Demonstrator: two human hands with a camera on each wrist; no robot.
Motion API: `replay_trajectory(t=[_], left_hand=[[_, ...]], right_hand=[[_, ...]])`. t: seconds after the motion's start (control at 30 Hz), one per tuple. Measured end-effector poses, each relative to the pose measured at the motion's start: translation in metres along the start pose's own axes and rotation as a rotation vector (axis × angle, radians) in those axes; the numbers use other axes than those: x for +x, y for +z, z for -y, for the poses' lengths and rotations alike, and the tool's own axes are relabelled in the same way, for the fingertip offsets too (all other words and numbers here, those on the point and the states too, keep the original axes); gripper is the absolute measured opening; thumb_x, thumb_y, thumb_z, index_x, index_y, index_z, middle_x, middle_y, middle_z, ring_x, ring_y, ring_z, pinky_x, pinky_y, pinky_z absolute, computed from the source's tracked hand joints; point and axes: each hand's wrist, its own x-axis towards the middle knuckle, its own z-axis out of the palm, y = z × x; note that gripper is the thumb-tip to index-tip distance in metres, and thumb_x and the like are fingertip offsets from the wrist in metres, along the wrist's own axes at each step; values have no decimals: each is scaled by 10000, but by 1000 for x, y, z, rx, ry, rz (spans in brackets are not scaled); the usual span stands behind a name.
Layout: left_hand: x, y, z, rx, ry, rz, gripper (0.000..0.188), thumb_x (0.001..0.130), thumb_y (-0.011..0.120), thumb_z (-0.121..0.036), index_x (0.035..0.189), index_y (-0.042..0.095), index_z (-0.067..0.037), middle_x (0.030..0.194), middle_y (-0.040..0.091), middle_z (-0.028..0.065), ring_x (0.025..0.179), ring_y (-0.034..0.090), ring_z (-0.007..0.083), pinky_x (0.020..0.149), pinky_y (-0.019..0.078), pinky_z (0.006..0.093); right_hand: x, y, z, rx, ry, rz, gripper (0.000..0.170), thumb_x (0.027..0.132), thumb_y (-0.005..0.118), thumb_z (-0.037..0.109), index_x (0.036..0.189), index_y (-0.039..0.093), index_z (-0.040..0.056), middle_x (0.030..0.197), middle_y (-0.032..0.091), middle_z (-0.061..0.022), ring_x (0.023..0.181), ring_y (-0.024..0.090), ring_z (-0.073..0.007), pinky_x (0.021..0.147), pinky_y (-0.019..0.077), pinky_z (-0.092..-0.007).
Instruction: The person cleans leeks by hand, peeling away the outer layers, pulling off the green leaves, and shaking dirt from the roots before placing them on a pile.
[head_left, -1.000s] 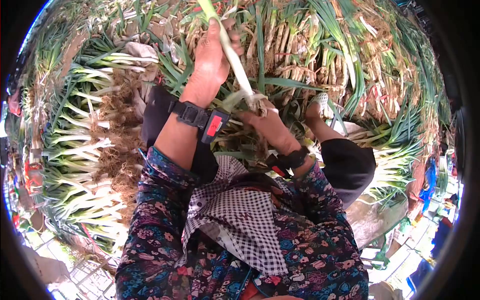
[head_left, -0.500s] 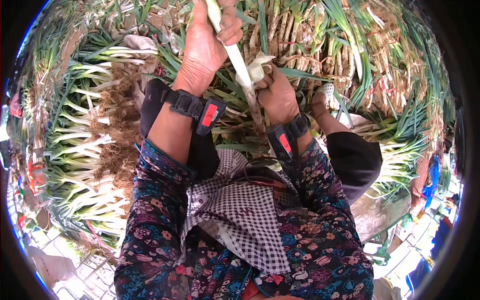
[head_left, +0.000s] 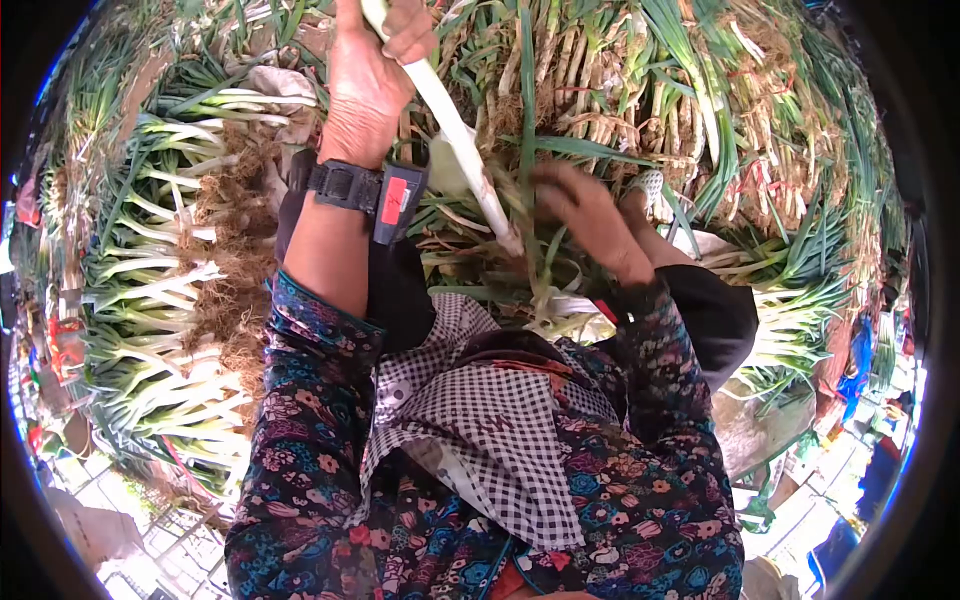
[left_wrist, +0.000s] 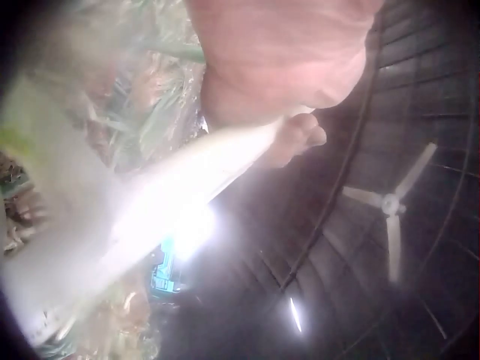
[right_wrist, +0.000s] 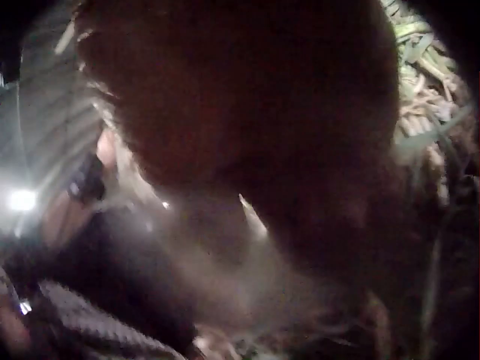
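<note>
In the head view, the left hand [head_left: 370,75] grips a long white and green stalk [head_left: 450,125] that slants down to the right; its lower end is bare of the hand. The left wrist view shows the curled hand [left_wrist: 285,64] around the same white stalk [left_wrist: 180,180]. To the right of the stalk's lower part is the right hand [head_left: 590,215], blurred, with a blurred leafy strip [head_left: 543,265] below its fingertips. Dark in the right wrist view, the right hand [right_wrist: 240,97] has a pale blurred piece [right_wrist: 225,262] beneath it; whether the fingers hold it cannot be told.
Trimmed stalks with roots [head_left: 160,300] lie in a long row at the left. Bundled stalks [head_left: 640,110] fill the upper right, and more white-ended stalks [head_left: 785,330] lie beyond the right knee [head_left: 710,325]. Loose leaves cover the ground between the legs.
The left hand has moved up, then left with the stalk. The right hand pinched pale outer leaf near the stalk's lower part and is now farther right and lower, apart from the stalk.
</note>
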Motion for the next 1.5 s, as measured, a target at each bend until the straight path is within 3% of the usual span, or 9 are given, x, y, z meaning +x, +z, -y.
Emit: replay_trajectory(t=[0.23, 0.37, 0.63, 0.9, 1.13, 1.2, 1.3, 1.4, 1.5], left_hand=[[-12, 18, 12, -414, -100, -17, 490, 992, 366, -474, 1014, 475, 3, 667, 334, -15, 511, 313, 87, 453, 309, 240], [-13, 9, -16, -215, 109, -155, 416, 991, 411, -439, 993, 515, -37, 645, 390, -6, 483, 342, 84, 407, 300, 223], [-27, 2, -70, -74, 333, -131, 357, 997, 424, -403, 945, 496, -57, 650, 394, 5, 483, 357, 97, 415, 304, 224], [-31, -24, -58, 466, 396, -531, 605, 991, 216, -560, 885, 508, -41, 617, 378, -5, 495, 312, 105, 445, 298, 245], [-28, -38, -48, 410, 308, -534, 487, 1019, 269, -453, 924, 487, -28, 661, 464, 40, 539, 392, 116, 477, 366, 260], [-23, 20, -20, 570, 384, -754, 359, 1032, 289, -362, 1057, 449, -42, 729, 520, 74, 581, 445, 124, 494, 404, 249], [-27, 0, -10, 193, 217, -232, 232, 1017, 383, -338, 1038, 468, -123, 731, 508, 51, 551, 415, 106, 461, 354, 243], [-21, 19, 5, 352, 318, -658, 299, 1005, 425, -354, 918, 478, -73, 644, 395, 9, 483, 367, 106, 416, 305, 226], [-18, -3, -14, 371, 308, -507, 277, 1004, 430, -341, 891, 459, -89, 638, 395, 9, 483, 371, 110, 416, 309, 238]], right_hand=[[52, 19, 49, 154, -182, 138, 395, 974, 512, 285, 1234, 519, -12, 944, 643, -57, 746, 589, -110, 678, 506, -250], [-1, 25, 28, -228, -325, -53, 358, 930, 557, 256, 1074, 592, -70, 876, 626, -188, 744, 626, -254, 671, 468, -338], [-133, -18, -170, -969, 597, 682, 299, 823, 613, 273, 1024, 647, 54, 859, 638, -201, 860, 619, -376, 744, 496, -473], [-14, 17, 3, -506, -349, -311, 325, 856, 601, 107, 1161, 533, 16, 963, 612, -213, 856, 612, -379, 692, 486, -437], [1, 69, 18, -845, -268, -46, 245, 852, 643, 158, 1011, 519, 19, 866, 614, -159, 753, 610, -355, 610, 475, -427], [-1, 71, 33, -330, -218, -79, 197, 848, 634, 163, 927, 502, 39, 770, 593, -139, 698, 601, -354, 566, 464, -424], [12, 64, 45, -403, -322, -89, 158, 829, 616, 136, 917, 521, 47, 704, 565, -134, 660, 595, -346, 535, 451, -410], [2, 58, 62, -835, -485, -9, 116, 816, 580, 91, 914, 542, 41, 698, 562, -113, 652, 597, -327, 524, 450, -395], [-36, 68, 30, -927, -357, 213, 102, 808, 560, 74, 903, 554, 38, 734, 571, -118, 653, 603, -309, 526, 450, -402]])
